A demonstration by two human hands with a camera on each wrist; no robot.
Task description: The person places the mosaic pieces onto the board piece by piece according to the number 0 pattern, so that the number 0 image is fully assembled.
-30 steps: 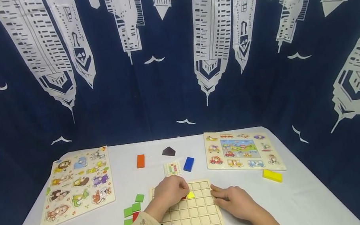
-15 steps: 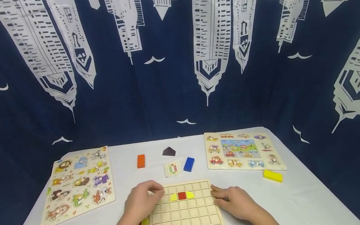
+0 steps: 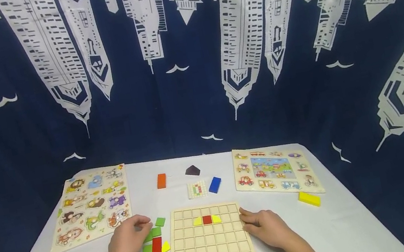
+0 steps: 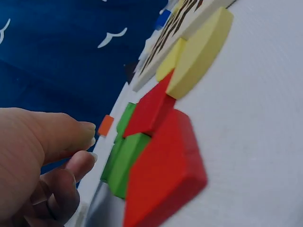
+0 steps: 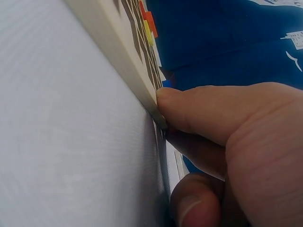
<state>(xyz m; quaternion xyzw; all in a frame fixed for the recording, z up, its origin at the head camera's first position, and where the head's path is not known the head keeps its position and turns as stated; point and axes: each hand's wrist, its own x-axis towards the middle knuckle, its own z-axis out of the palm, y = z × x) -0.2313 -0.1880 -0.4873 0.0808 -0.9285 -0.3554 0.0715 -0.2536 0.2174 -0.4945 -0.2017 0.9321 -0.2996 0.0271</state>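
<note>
Navy curtain [image 3: 160, 120] hung behind the white bench [image 3: 326, 234]. Looked early: grid board [image 3: 213, 250] at 6 o'clock had three tiles [image 3: 207, 219] in, loose ones [image 3: 156, 247] unplaced at its 9. Left hand [image 3: 125, 243] hung beside those, grip relaxed, empty; right hand [image 3: 267, 228], also unclenched, touched the board's 3 o'clock edge.

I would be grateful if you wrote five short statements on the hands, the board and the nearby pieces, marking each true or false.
1. The right hand touches the grid board. True.
2. A green piece is held in the left hand. False: the left hand holds nothing.
3. On the board, a red square sits between two yellow pieces. True.
4. In the head view, the blue block lies left of the orange block. False: the blue block lies right of the orange block.
5. The dark piece lies off the board. True.
</note>
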